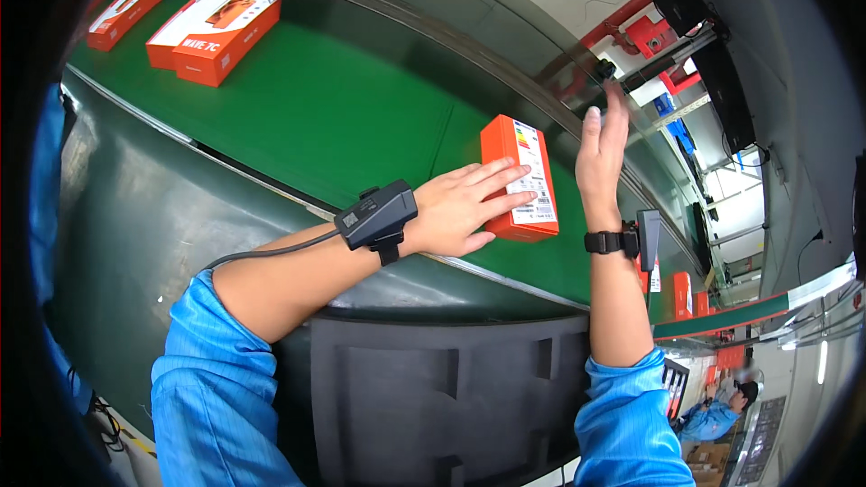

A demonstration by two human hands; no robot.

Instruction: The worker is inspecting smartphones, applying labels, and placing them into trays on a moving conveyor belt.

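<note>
An orange box with a white label on its face sits on the green conveyor belt in front of me. My left hand lies on this box with its fingers spread over the label, palm down and not wrapped round it. To the right of the box, my right hand is raised with fingers stretched upward, apart from the box and holding nothing. Each wrist wears a black strapped device, and a cable runs from the left one along the forearm.
More orange-and-white boxes rest on the belt at the far left, and others stand further right. A black foam tray lies close to me below the belt. A co-worker in blue is at the lower right. A metal rail borders the belt's far side.
</note>
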